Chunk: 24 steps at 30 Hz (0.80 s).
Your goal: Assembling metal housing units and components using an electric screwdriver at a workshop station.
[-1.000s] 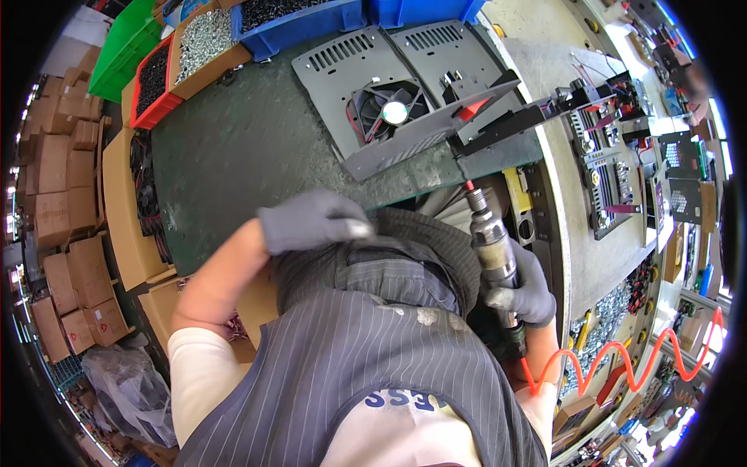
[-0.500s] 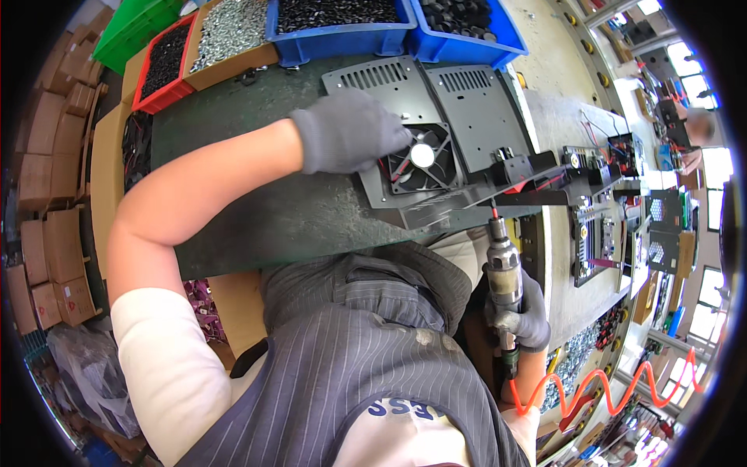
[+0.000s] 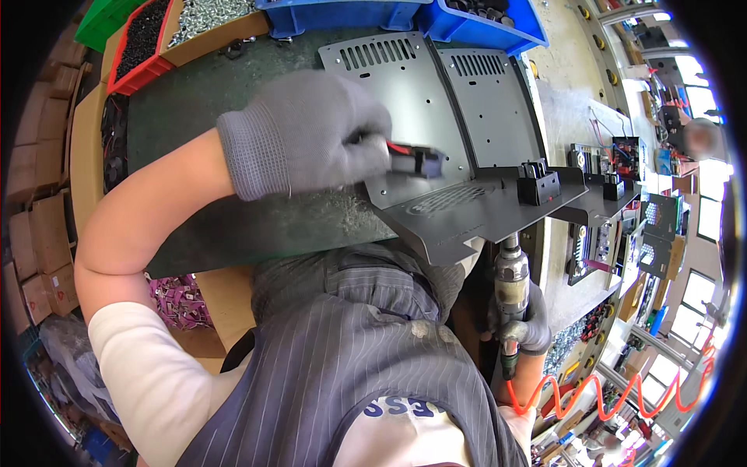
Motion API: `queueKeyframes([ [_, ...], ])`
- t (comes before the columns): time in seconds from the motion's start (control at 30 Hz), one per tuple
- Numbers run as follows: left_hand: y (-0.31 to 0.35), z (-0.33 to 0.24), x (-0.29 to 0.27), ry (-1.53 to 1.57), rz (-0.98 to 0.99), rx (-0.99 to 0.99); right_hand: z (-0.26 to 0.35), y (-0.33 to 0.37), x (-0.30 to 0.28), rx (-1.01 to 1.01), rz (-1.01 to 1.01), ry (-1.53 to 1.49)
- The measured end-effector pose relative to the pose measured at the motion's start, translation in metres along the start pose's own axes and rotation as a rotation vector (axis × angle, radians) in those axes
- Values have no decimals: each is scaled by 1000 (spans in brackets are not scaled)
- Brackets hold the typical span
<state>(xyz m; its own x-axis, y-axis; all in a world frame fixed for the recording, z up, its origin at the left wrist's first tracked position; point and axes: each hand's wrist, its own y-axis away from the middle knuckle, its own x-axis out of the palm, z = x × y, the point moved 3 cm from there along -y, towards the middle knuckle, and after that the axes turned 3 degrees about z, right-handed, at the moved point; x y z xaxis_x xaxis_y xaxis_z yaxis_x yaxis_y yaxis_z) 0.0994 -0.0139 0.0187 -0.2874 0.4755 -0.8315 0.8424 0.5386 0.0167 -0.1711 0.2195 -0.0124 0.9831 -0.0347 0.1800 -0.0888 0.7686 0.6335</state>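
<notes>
My gloved left hand (image 3: 311,132) is closed on a black cooling fan (image 3: 418,162), which is turned edge-on and smeared by motion, with a red wire beside the fingers. It hangs over a dark metal panel (image 3: 428,101) that has slots at its far end and a bent-up near flange (image 3: 451,226) with a round vent pattern. In my gloved right hand (image 3: 534,323) is a pneumatic screwdriver (image 3: 511,284), held upright below the flange's edge. The tool's tip is hidden behind the flange. A black socket (image 3: 538,188) sits on the flange's right part.
A second slotted panel (image 3: 502,101) lies right of the first on the dark green bench (image 3: 194,187). Along the far edge stand blue bins (image 3: 334,19), a red bin of black screws (image 3: 128,78) and a carton of silver screws. An orange coiled hose (image 3: 599,409) runs right from the screwdriver.
My left hand has lifted the fan off the panel and moved left and nearer. The panel has shifted, showing more of its flange. The screwdriver has moved slightly right.
</notes>
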Motion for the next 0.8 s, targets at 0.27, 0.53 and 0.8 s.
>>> queueKeyframes([
  [0.27,-44,-12,45,644,275,-114,1,4,-6,57,-15,67],
  [0.53,-55,-9,51,870,313,-155,12,7,-5,102,-33,94],
  [0.8,-56,-20,42,793,342,14,10,3,-1,-64,-94,114],
])
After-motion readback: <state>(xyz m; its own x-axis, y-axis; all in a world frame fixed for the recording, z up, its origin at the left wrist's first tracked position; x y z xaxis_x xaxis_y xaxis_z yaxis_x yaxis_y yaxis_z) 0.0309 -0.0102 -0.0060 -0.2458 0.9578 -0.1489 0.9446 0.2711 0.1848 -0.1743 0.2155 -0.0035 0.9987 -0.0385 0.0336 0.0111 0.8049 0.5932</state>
